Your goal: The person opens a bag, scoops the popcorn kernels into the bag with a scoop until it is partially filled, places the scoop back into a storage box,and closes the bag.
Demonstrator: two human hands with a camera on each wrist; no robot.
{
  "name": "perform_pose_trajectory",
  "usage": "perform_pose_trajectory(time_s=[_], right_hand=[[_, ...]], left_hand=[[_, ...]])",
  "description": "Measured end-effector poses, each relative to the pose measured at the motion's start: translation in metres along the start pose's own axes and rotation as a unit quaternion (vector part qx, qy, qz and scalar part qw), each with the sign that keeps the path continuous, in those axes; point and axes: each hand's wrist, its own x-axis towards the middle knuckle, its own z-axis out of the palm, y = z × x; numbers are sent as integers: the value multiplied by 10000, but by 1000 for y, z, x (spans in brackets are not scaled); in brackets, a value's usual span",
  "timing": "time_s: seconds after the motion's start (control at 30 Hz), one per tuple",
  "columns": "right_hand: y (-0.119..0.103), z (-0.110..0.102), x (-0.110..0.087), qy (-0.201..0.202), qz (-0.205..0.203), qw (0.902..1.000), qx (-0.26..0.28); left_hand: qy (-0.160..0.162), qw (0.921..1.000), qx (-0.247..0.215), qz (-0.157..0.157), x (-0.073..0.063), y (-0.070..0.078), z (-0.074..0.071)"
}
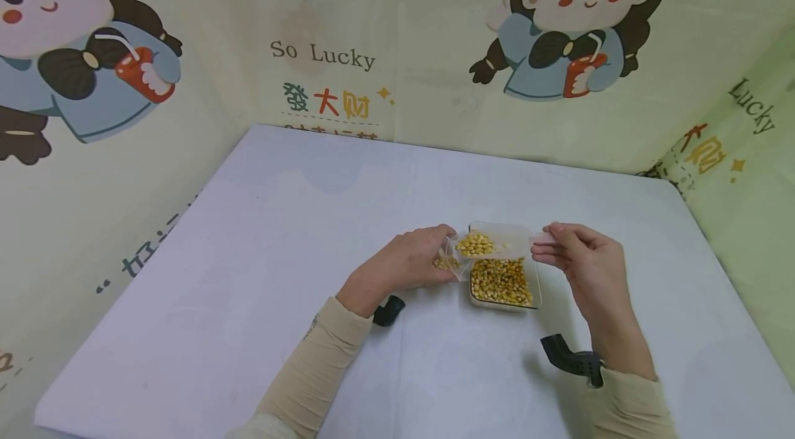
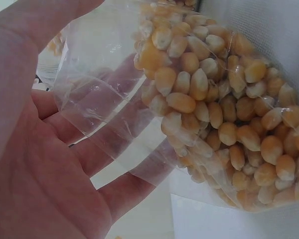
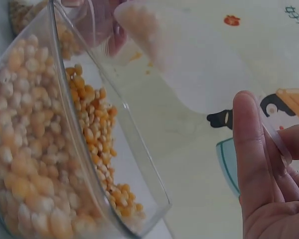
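Observation:
My right hand [image 1: 586, 256] pinches the thin handle of a translucent white scoop [image 3: 199, 64] between thumb and fingers. Corn kernels [image 1: 476, 244] lie at the scoop's left end, beside the mouth of a clear plastic bag [image 2: 104, 109]. My left hand [image 1: 416, 258] holds that bag near its mouth, thumb on one side and fingers spread behind the film. More kernels [image 2: 229, 114] fill the bag's lower part. Below the scoop stands a clear rectangular container [image 1: 540, 290] with a deep layer of corn kernels [image 3: 35, 139]; the scoop hides its far part in the head view.
The container and bag are on a white table [image 1: 298, 218]. Pale cloth walls [image 1: 435, 45] with cartoon figures and lettering rise behind and beside it. A dark strap [image 1: 574, 359] is on the right wrist, another dark strap [image 1: 389, 311] at the left.

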Motion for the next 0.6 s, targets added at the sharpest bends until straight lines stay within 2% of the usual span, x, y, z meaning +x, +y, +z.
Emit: perform_pose_trajectory(time_s=[0.33,0.6], right_hand=[[0,17,-2,129,-69,9976,-678],[-1,24,-3,104,-303,9948,-964]], left_hand=[[7,10000,-10,32,1,-2,-1],[23,9999,-81,65,-1,-4,-3]])
